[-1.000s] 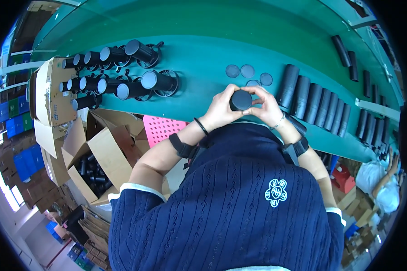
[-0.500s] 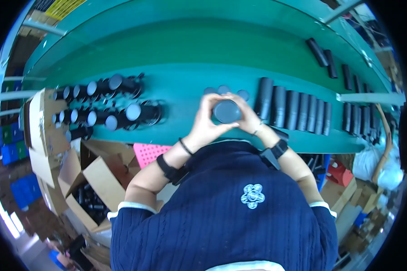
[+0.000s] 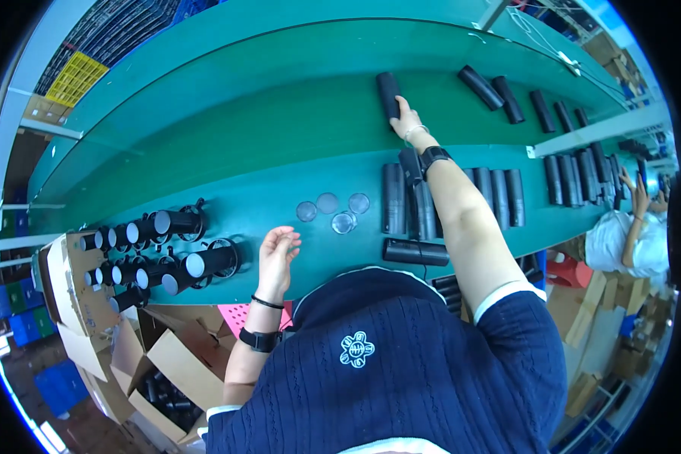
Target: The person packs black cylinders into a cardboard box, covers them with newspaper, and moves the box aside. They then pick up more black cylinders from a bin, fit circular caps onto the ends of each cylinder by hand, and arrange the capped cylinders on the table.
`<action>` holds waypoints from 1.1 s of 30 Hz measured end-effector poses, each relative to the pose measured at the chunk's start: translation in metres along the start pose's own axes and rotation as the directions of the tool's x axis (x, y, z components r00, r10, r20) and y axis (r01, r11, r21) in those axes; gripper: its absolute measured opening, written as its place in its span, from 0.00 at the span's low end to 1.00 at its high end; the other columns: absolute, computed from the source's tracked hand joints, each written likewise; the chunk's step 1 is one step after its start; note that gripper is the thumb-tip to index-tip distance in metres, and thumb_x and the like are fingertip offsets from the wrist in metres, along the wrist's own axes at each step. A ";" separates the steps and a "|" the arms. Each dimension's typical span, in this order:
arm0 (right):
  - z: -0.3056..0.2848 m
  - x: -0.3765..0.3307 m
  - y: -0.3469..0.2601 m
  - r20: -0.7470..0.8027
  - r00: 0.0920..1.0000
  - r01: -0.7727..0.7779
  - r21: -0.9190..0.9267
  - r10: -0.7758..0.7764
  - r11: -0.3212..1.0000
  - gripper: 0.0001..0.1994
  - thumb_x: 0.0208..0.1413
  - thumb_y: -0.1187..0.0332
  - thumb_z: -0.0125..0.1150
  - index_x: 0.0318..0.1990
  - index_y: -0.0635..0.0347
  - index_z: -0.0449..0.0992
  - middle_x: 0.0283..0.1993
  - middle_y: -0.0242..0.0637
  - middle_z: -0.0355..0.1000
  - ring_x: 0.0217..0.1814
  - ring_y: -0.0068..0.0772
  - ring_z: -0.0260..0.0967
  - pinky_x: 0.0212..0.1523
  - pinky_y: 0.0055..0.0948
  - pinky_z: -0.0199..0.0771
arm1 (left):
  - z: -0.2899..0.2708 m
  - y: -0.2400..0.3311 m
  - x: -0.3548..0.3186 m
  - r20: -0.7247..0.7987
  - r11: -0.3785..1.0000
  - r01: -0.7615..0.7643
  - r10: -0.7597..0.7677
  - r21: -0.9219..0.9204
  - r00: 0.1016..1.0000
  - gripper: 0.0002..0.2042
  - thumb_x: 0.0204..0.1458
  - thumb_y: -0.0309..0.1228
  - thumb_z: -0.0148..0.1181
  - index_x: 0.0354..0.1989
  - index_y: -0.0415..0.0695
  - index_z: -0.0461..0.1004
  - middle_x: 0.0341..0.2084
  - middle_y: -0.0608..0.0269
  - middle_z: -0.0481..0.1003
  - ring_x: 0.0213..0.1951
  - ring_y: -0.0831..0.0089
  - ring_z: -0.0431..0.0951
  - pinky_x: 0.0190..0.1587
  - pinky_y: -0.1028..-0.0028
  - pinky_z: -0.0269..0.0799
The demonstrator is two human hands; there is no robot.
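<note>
Black all over, the held cylinder (image 3: 387,91) was beyond and right of the four grey discs (image 3: 327,203), its near end gripped between thumb and fingers of the right hand (image 3: 405,121). On the near side of the discs, the left hand (image 3: 278,253) was empty, fingers loosely curled. Work looked partway: handled black pieces (image 3: 212,262) were lined up left of the discs; plain cylinders (image 3: 499,198) lay right, seemingly left to handle.

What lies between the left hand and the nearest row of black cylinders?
Four flat round discs lie on the green bench there, as the head view shows.
</note>
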State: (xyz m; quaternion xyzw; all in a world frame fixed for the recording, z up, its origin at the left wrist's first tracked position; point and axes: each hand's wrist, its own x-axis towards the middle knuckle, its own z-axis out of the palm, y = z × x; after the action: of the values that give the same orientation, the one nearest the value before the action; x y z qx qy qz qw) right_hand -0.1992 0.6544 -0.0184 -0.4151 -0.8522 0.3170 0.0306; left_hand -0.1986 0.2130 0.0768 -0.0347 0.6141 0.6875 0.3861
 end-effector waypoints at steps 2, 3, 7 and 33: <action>-0.001 0.015 0.023 0.034 0.999 0.024 -0.038 -0.022 0.999 0.40 0.50 0.64 0.60 0.69 0.37 0.47 0.57 0.61 0.63 0.58 0.61 0.64 0.58 0.47 0.66 | 0.012 0.017 -0.005 0.033 0.990 -0.077 0.074 0.120 0.997 0.08 0.57 0.25 0.55 0.45 0.45 0.72 0.39 0.67 0.75 0.38 0.80 0.73 0.39 0.79 0.67; -0.002 0.004 0.012 -0.069 0.990 0.099 -0.289 -0.124 0.952 0.38 0.50 0.65 0.61 0.69 0.39 0.50 0.56 0.59 0.63 0.58 0.60 0.63 0.56 0.47 0.68 | 0.020 0.036 -0.011 0.121 0.958 -0.203 0.181 0.205 0.976 0.09 0.57 0.24 0.55 0.46 0.43 0.72 0.39 0.66 0.75 0.38 0.80 0.73 0.40 0.79 0.67; -0.027 -0.066 -0.029 -0.076 0.984 0.133 -0.306 -0.163 0.943 0.30 0.53 0.55 0.60 0.62 0.50 0.58 0.44 0.56 0.72 0.46 0.59 0.72 0.44 0.50 0.73 | 0.070 0.165 -0.068 0.560 0.427 -0.777 0.539 0.463 0.629 0.16 0.45 0.20 0.60 0.45 0.39 0.74 0.38 0.55 0.75 0.38 0.65 0.77 0.39 0.72 0.72; -0.005 -0.273 -0.083 0.024 0.846 0.384 0.664 -0.532 0.642 0.38 0.38 0.70 0.73 0.59 0.61 0.59 0.46 0.42 0.73 0.48 0.35 0.74 0.50 0.33 0.72 | 0.052 0.116 -0.047 0.472 0.538 -0.552 0.294 0.637 0.831 0.22 0.46 0.32 0.69 0.49 0.40 0.69 0.43 0.57 0.73 0.44 0.70 0.75 0.39 0.68 0.74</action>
State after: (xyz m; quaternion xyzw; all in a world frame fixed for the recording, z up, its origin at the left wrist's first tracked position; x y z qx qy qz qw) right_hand -0.0757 0.4211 0.0904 -0.1113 -0.7684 0.6107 0.1555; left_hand -0.2098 0.2414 0.2092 0.3876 0.7624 0.4392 0.2749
